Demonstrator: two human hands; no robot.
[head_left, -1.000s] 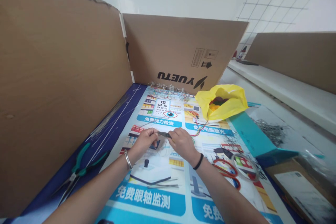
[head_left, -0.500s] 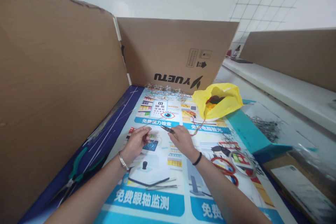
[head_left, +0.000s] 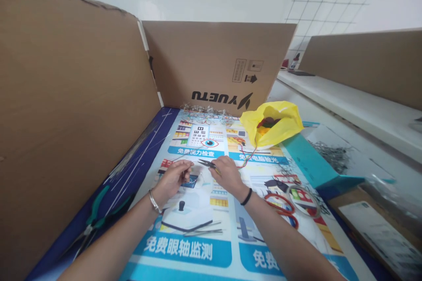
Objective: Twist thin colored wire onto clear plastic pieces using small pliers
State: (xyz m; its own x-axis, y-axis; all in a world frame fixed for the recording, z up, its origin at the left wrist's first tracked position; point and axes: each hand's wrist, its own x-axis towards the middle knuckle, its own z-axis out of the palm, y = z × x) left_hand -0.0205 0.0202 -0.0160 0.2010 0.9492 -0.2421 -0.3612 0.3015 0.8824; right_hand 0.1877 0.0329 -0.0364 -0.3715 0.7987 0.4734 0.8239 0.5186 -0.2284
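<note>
My left hand (head_left: pixel 173 178) is pinched shut on a thin clear wire piece (head_left: pixel 194 174) held just above the printed poster (head_left: pixel 204 246). My right hand (head_left: pixel 227 175) is closed round small dark pliers (head_left: pixel 207 164), whose tips point left toward my left fingers. The two hands are a short gap apart over the middle of the poster. A silver bangle sits on my left wrist and a black band on my right.
Green-handled pliers (head_left: pixel 99 210) lie at the left by the cardboard wall (head_left: pixel 66 96). A yellow bag (head_left: pixel 272 123) stands at the back, red scissors (head_left: pixel 283 208) and a clear ring (head_left: pixel 303 199) lie at the right. Loose wires (head_left: pixel 201 230) rest on the poster; a teal box (head_left: pixel 313 167) is beside it.
The hands have drawn slightly apart from where they met on the pliers' tips, and the view has shifted a little; the pliers now sit only in my right hand.
</note>
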